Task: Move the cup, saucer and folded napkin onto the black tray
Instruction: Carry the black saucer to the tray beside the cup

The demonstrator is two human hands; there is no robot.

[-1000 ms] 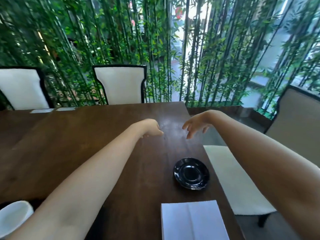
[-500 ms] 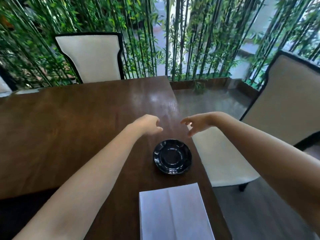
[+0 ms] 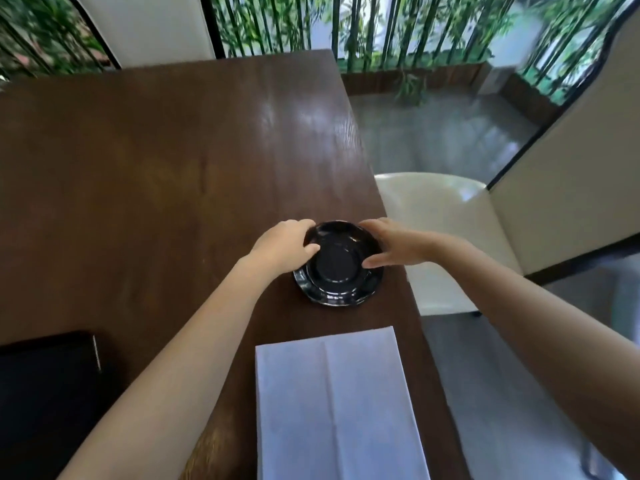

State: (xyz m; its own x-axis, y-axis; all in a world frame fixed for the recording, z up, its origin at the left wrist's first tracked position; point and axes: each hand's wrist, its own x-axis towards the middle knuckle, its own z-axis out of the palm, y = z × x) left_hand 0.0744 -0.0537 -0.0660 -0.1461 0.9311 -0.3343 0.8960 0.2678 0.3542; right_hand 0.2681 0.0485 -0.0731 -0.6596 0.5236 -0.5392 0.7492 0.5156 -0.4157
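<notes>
A glossy black saucer [image 3: 337,271] lies on the dark wooden table [image 3: 156,168], close to its right edge. My left hand [image 3: 284,245] clasps the saucer's left rim and my right hand [image 3: 391,245] clasps its right rim, thumbs resting on the top face. The saucer still looks flat on the wood. A folded white napkin [image 3: 332,407] lies nearer to me, below the saucer. The black tray [image 3: 45,382] sits at the lower left, partly cut off by the frame. No cup is in view.
A cream chair [image 3: 443,216] stands right beside the table's right edge, its seat just past my right hand. Another cream chair back [image 3: 149,26] stands at the far end. Bamboo stalks [image 3: 398,26] line the far side.
Both hands dropped from hovering above the table onto the saucer's two sides. My head tilted down, so the tray came into view at the lower left.
</notes>
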